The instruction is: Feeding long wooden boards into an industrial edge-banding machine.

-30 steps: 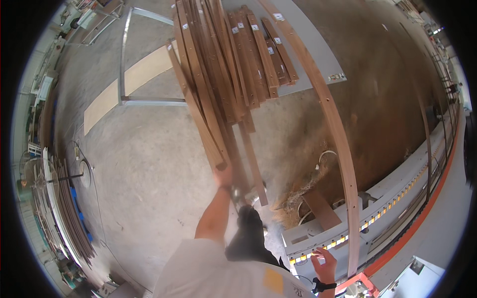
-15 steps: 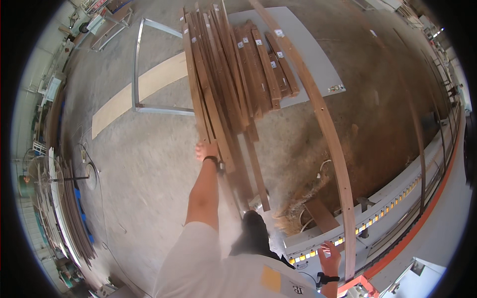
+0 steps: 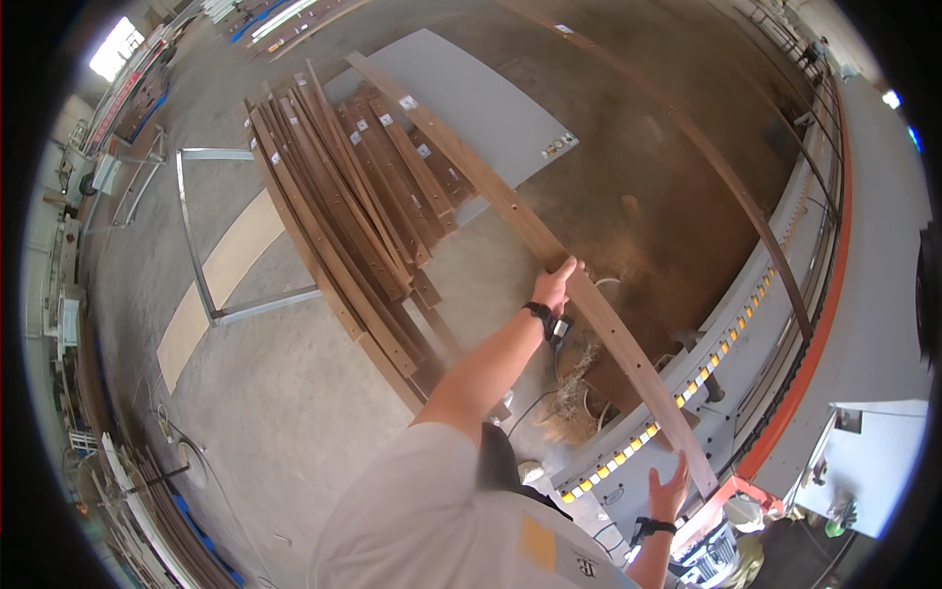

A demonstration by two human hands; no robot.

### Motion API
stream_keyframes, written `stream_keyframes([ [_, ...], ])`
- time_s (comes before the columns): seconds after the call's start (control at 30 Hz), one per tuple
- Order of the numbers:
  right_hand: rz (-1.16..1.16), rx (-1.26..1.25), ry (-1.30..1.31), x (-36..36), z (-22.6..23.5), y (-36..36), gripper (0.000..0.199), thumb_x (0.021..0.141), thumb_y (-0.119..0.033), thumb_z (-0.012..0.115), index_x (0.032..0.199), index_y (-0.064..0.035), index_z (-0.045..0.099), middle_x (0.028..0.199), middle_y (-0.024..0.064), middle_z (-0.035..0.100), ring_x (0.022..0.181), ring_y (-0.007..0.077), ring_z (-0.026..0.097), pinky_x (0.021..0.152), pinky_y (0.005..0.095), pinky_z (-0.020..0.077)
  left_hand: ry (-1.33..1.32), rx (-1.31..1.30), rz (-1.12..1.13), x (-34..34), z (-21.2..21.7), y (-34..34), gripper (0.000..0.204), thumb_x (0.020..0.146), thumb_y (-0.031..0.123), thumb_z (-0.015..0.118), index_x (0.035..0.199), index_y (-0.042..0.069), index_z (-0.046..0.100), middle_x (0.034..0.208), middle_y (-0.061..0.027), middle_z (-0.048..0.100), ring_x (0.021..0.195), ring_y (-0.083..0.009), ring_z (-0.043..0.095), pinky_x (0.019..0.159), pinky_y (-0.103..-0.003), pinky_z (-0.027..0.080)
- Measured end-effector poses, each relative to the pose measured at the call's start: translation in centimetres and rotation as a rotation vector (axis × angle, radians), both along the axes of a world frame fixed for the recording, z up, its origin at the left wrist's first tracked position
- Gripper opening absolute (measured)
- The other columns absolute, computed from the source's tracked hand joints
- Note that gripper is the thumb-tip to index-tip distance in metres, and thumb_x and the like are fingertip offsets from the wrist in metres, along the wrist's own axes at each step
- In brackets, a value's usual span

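This is a workshop, its concrete floor [image 3: 294,368] spreading across the frame. A stack of brown boards [image 3: 339,221] lies left of centre, and a drilled board [image 3: 510,211] slants through the middle. A long machine [image 3: 751,363] with an orange rail [image 3: 803,388] lines the right side; shavings [image 3: 566,422] litter the ground near it.

one left hand [image 3: 555,283], one right hand [image 3: 667,493] and two wristbands [image 3: 654,528] show. there is one held plank [image 3: 510,208], one pile of planks [image 3: 343,211] too many to count, one panel [image 3: 481,108], one frame [image 3: 265,305] and one strip [image 3: 232,275].
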State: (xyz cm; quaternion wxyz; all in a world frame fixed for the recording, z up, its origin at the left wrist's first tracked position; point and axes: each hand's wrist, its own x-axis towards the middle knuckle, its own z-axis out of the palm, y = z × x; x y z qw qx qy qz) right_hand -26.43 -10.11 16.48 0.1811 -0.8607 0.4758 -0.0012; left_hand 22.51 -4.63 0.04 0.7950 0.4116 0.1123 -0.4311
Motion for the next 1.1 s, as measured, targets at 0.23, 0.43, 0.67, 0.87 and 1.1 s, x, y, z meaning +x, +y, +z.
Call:
stream_keyframes([
  [0.23, 0.019, -0.129, 0.309, -6.8, -3.0, -2.5, 0.1, 0.058, -0.02, 0.092, 0.144, -0.0038, 0.043, 0.143, 0.022, 0.052, 0.133, 0.0388, 0.049, 0.11, 0.0471, 0.042, -0.13, -0.036, 0.115, 3.0, 5.4, 7.5, 0.034, 0.096, 0.029, 0.07, 0.116, 0.004, 0.06, 0.111, -0.0115, 0.071, 0.098, -0.0235, 0.068, 0.083, -0.042, 0.058],
  [0.43, 0.093, 0.201, 0.431, -11.8, -1.4, 4.6, 0.072, 0.048, -0.038, 0.094, 0.108, -0.01, 0.065, 0.098, 0.0151, 0.072, 0.094, 0.036, 0.069, 0.082, 0.0466, 0.055, -0.23, 0.109, 0.318, 8.8, 6.1, 20.5, 0.025, 0.099, 0.025, 0.066, 0.108, 0.002, 0.064, 0.096, -0.0122, 0.073, 0.08, -0.0225, 0.07, 0.071, -0.039, 0.059],
  [0.67, 0.055, 0.339, 0.307, -5.6, 3.2, 9.8, 0.066, 0.052, -0.042, 0.091, 0.103, -0.0072, 0.066, 0.089, 0.014, 0.069, 0.082, 0.035, 0.068, 0.072, 0.0433, 0.0552, -0.102, 0.266, 0.474, 11.8, 1.2, 29.5, 0.029, 0.101, 0.027, 0.06, 0.109, 0.001, 0.068, 0.093, -0.0083, 0.073, 0.082, -0.022, 0.069, 0.069, -0.039, 0.058],
  [0.87, 0.31, 0.365, 0.221, 6.5, 1.9, 12.8, 0.066, 0.069, -0.037, 0.082, 0.122, -0.0076, 0.058, 0.111, 0.0174, 0.069, 0.1, 0.0369, 0.067, 0.083, 0.0446, 0.0551, -0.337, 0.387, 0.246, -1.1, -1.4, 28.6, 0.037, 0.103, 0.035, 0.055, 0.108, 0.001, 0.068, 0.093, -0.0085, 0.071, 0.083, -0.0221, 0.068, 0.071, -0.038, 0.056],
  [1.1, 0.73, 0.599, -0.2, 16.2, -1.7, 14.4, 0.073, 0.078, -0.009, 0.076, 0.144, -0.0076, 0.045, 0.136, 0.0137, 0.059, 0.105, 0.0244, 0.069, 0.09, 0.038, 0.0559, 0.154, 0.3, 0.254, -19.5, -0.2, 25.8, 0.051, 0.099, 0.047, 0.058, 0.115, -0.001, 0.061, 0.098, -0.0119, 0.07, 0.088, -0.0243, 0.068, 0.077, -0.038, 0.055],
])
